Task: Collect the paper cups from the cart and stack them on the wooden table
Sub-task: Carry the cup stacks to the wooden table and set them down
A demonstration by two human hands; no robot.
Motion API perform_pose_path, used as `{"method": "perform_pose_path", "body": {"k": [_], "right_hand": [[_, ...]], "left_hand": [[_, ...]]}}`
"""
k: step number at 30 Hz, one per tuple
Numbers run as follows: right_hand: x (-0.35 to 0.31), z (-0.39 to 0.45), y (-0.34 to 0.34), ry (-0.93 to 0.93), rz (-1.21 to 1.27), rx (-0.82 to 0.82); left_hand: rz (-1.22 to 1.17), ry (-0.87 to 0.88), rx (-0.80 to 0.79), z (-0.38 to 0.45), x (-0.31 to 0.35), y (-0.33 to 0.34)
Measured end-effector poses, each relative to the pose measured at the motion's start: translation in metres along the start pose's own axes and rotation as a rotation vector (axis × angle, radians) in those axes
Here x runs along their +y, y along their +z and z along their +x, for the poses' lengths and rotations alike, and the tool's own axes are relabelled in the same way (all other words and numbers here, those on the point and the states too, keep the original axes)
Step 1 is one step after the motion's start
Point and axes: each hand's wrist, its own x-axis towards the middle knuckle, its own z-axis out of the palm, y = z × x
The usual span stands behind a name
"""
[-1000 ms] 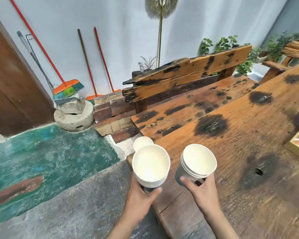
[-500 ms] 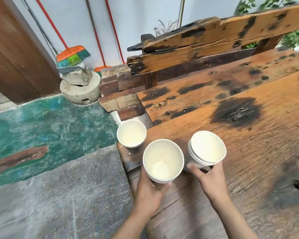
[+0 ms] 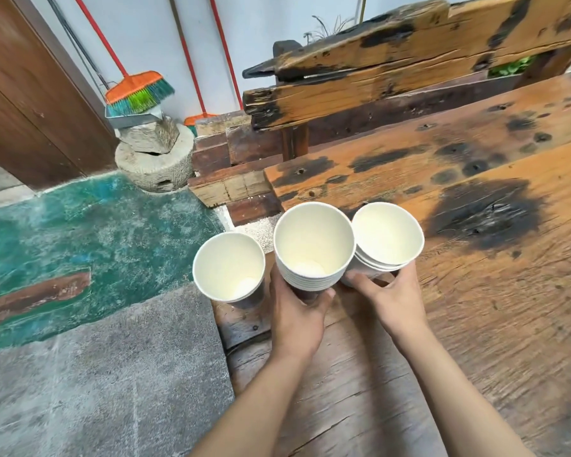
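Note:
My left hand grips a nested stack of white paper cups from below, held over the near-left corner of the wooden table. My right hand holds a second, shorter stack of paper cups, tilted, right beside the first and touching it. A single white paper cup stands upright on the table's left corner, just left of my left hand. All the cups are empty. The cart is out of view.
A charred wooden bench runs along the table's far side. Left of the table lie grey and green floor, a stone block with a dustpan, brooms against the white wall and a brown door.
The view has tilted down and closer to the table corner. My left hand's stack has come up next to the right hand's stack, near the single cup on the corner.

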Motion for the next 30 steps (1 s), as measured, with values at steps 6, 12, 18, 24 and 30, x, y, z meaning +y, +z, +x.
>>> {"method": "perform_pose_path", "body": {"k": [6, 12, 18, 24, 30], "right_hand": [[0.01, 0.023, 0.001, -0.023, -0.025, 0.013], [0.015, 0.035, 0.001, 0.005, -0.043, 0.0], [0.018, 0.042, 0.002, -0.001, -0.05, -0.008], [0.021, 0.048, 0.0, 0.003, -0.051, 0.028], [0.025, 0.044, -0.004, 0.013, -0.054, -0.017]], "left_hand": [[-0.024, -0.037, 0.057, 0.017, -0.004, 0.006], [-0.035, -0.051, 0.119, 0.016, -0.004, 0.015], [-0.043, -0.05, 0.131, 0.017, -0.001, 0.025], [-0.054, -0.062, 0.145, 0.017, -0.002, 0.028], [0.075, -0.096, 0.12, 0.012, -0.005, 0.023]]}}
